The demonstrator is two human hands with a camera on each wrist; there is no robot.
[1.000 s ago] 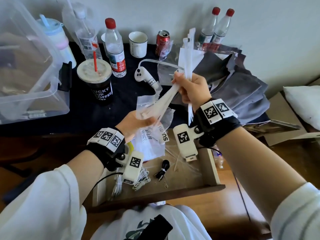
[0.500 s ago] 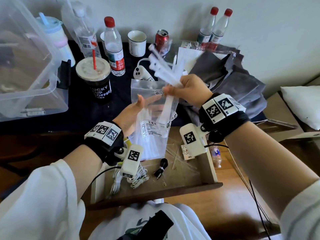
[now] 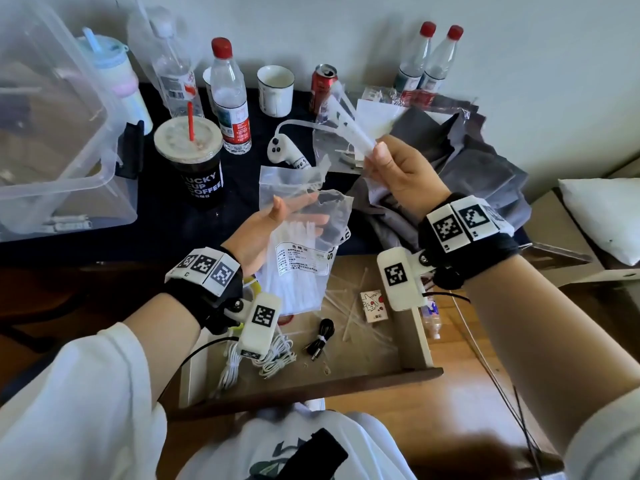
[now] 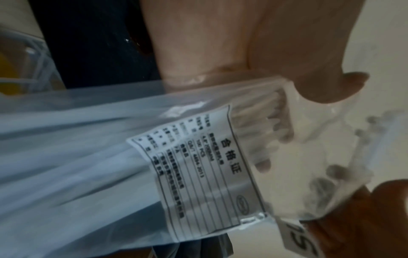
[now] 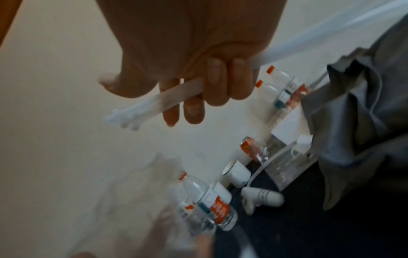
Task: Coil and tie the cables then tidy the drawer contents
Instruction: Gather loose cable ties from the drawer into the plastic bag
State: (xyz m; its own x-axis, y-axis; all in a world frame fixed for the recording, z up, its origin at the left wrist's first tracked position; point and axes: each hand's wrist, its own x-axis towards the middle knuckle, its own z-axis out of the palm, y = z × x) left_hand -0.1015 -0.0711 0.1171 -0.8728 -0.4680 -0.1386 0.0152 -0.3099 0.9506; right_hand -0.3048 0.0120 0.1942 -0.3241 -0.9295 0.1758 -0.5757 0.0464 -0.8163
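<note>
My left hand (image 3: 287, 216) holds a clear bag of white cable ties (image 3: 298, 271) above the open wooden drawer (image 3: 420, 341). Its fingers lie stretched behind the film and the thumb (image 4: 335, 87) sits on the bag's upper edge, with the printed label (image 4: 198, 183) facing out. My right hand (image 3: 377, 150) grips a bundle of cable ties (image 3: 349, 126), clear of the bag and slanting up to the left; the fingers curl round the bundle (image 5: 176, 94). In the drawer lie a tied white cable (image 3: 273, 358), a tied black cable (image 3: 320, 337) and loose ties (image 3: 356, 306).
On the dark tabletop behind stand a clear storage bin (image 3: 52, 150), a lidded coffee cup (image 3: 188, 157), water bottles (image 3: 230, 98), a mug (image 3: 275, 90), a can (image 3: 322, 84) and a white controller (image 3: 284, 152). Grey cloths (image 3: 485, 168) pile at the right. A small card box (image 3: 372, 304) lies in the drawer.
My right hand has drawn the tie bundle out of the bag and swung it up and to the right. My left hand's fingers have straightened under the bag.
</note>
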